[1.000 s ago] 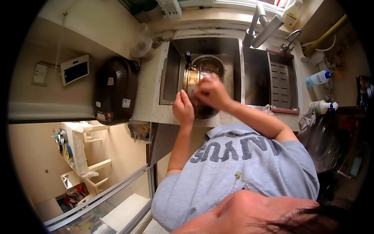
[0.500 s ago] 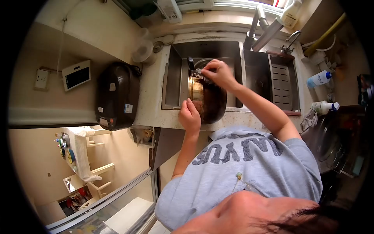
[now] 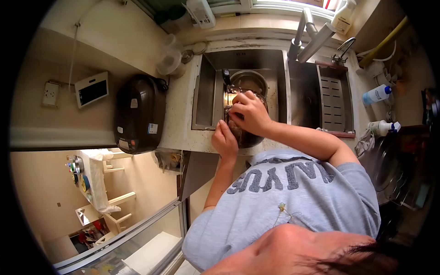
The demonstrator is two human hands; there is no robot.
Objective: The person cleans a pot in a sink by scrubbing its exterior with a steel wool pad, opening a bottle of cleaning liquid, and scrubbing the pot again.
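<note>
A dark-bottomed metal pot (image 3: 250,139) with a black handle (image 3: 226,76) is tilted on its side over the front of the left sink basin (image 3: 208,98). At its near left edge, my left hand (image 3: 224,141) grips the pot, fingers pressed against the rim. My right hand (image 3: 250,112) lies on the pot's side with its fingers bunched together. A small scrubber seems to be under those fingers, mostly hidden. Behind the pot, a round metal bowl (image 3: 250,79) rests in the basin.
A faucet (image 3: 316,41) stands behind the right basin, which holds a slotted rack (image 3: 331,98). On the left counter is a dark rice cooker (image 3: 139,113), with clear containers (image 3: 169,62) behind it. Bottles (image 3: 376,94) stand at the right.
My right hand has moved down the pot's side toward me, closer to my left hand. More of the metal bowl behind the pot now shows.
</note>
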